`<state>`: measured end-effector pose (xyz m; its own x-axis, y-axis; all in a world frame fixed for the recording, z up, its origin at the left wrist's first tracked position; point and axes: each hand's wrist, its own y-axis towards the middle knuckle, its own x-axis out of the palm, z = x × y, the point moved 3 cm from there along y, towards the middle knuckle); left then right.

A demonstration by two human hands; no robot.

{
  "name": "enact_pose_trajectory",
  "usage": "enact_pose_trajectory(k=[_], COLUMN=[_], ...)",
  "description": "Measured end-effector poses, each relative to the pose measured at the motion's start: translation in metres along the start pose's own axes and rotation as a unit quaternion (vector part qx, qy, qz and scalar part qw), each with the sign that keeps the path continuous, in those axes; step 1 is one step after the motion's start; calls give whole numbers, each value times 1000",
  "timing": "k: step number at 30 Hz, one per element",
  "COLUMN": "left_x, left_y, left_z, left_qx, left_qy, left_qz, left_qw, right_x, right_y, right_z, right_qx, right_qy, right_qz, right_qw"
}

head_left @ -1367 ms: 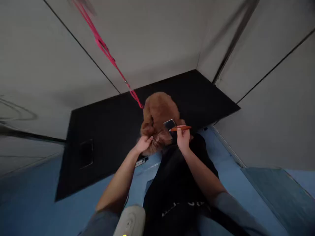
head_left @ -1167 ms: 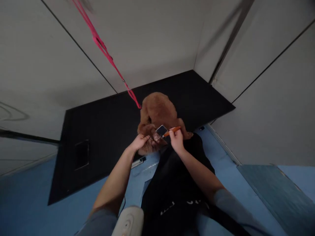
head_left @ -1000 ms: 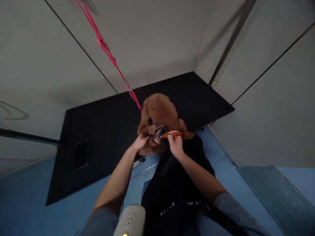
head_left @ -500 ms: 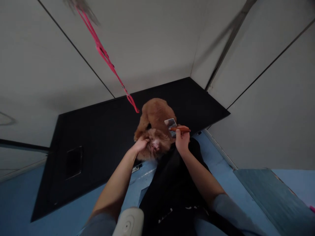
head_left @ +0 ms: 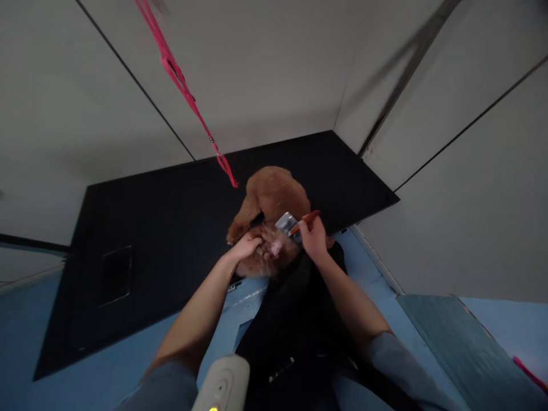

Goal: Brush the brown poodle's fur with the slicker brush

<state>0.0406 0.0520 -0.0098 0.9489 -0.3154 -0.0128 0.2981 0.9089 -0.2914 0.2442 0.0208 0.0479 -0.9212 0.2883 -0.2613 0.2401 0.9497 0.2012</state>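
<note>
- Grey walls [head_left: 257, 68] rise behind a black counter [head_left: 171, 222].
- Brown dog [head_left: 278, 191] lies at its near edge; pink cord [head_left: 188, 97] hangs beside.
- Left hand [head_left: 245, 248] pinches fur; right hand [head_left: 314, 238] holds an orange-handled brush [head_left: 286, 222] over the dog.

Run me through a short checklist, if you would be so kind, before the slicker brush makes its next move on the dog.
1. Right hand gripping the slicker brush by its orange handle: ok.
2. Left hand grasping the fur of the dog: ok.
3. Dog's body on the black table: ok.
4. Dog wholly inside the table's near edge: not ok; some fur extends past it in this view.
5. Pink lead fastened to the dog: cannot tell; no join shows.
6. Bristles touching the fur: cannot tell.
</note>
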Motion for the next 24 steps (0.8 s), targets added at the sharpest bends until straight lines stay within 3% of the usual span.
enact_pose_trajectory(k=[2, 5, 6, 9, 13, 14, 17, 18, 19, 21, 24], left_x=[1, 2, 2, 1, 3, 2, -2, -3, -4, -5, -4], left_y=[-1, -1, 0, 0, -3, -5, -16, -21, -24, -29, -28], left_z=[2, 4, 5, 4, 0, 1, 3, 4, 6, 10, 13], left_qx=[-4, -20, -18, -14, -52, -53, -50, -41, -25, 21, 77], left_qy=[-17, -18, -9, 7, -11, -16, -25, -22, -16, 0, 18], left_qz=[1, -19, -14, 14, 2, 0, -18, -28, -37, -37, -10], left_qw=[1000, 999, 1000, 1000, 999, 998, 998, 999, 999, 999, 997], right_x=[-2, 4, 4, -4, -1, -6, -37, -47, -52, -52, -29], right_y=[1, -1, 0, 3, 11, 14, 7, -2, -15, -48, -96], right_z=[-1, -2, -2, -3, -4, -2, 7, 8, 8, 3, -8], right_qx=[-22, -42, -36, -22, -36, -22, 29, 37, 44, 66, 125], right_qy=[-12, -19, -19, -12, 4, 13, 53, 73, 100, 167, 224], right_qz=[22, -101, -99, 14, -83, -60, 114, 124, 89, -83, -350], right_qw=[999, 994, 994, 1000, 996, 998, 992, 989, 990, 980, 901])
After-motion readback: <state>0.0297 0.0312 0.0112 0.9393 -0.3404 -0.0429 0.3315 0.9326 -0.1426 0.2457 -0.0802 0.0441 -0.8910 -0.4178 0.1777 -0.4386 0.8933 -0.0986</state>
